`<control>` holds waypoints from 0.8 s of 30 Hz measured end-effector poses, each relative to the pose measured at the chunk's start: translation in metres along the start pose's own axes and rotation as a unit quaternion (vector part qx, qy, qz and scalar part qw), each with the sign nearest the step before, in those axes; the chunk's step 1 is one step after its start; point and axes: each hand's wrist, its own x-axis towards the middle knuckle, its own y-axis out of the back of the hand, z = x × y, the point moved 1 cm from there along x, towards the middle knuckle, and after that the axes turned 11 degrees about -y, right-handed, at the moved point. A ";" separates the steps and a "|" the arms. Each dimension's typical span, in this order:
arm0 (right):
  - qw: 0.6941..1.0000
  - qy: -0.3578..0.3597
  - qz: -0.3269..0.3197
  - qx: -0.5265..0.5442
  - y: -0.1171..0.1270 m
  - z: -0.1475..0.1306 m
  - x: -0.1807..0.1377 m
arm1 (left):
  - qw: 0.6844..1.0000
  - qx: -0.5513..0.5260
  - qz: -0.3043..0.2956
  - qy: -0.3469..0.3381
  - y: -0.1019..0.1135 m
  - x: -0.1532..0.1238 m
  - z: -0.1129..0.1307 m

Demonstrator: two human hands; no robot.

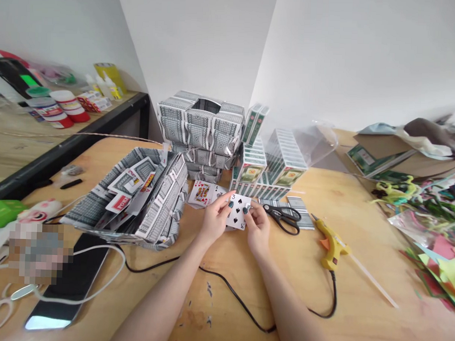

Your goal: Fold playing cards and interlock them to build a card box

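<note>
Both hands pinch one playing card, a three of spades, face up just above the wooden table. My left hand grips its left edge with thumb and fingers. On the card's right edge my right hand is closed. Two more face-up cards lie just behind. A box built of folded cards lies on its side to the left, and a taller card-built block stands behind.
Stacked card packs stand behind the hands. Black scissors and a yellow glue gun lie to the right, its black cord crossing under my forearms. A phone lies at the left, coloured paper scraps at the right.
</note>
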 end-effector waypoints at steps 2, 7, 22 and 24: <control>1.000 -0.010 0.000 0.016 0.000 0.001 0.002 | 1.000 -0.001 0.000 0.005 0.000 0.000 -0.002; 0.999 -0.027 0.003 0.021 0.001 0.003 0.003 | 1.000 -0.006 0.009 0.015 -0.001 -0.001 -0.003; 0.998 -0.038 0.003 0.042 0.000 0.002 0.003 | 1.000 0.006 0.017 0.004 -0.002 0.001 -0.002; 0.998 -0.037 0.003 0.041 0.000 0.002 0.004 | 1.000 0.005 0.018 0.005 -0.002 0.001 -0.002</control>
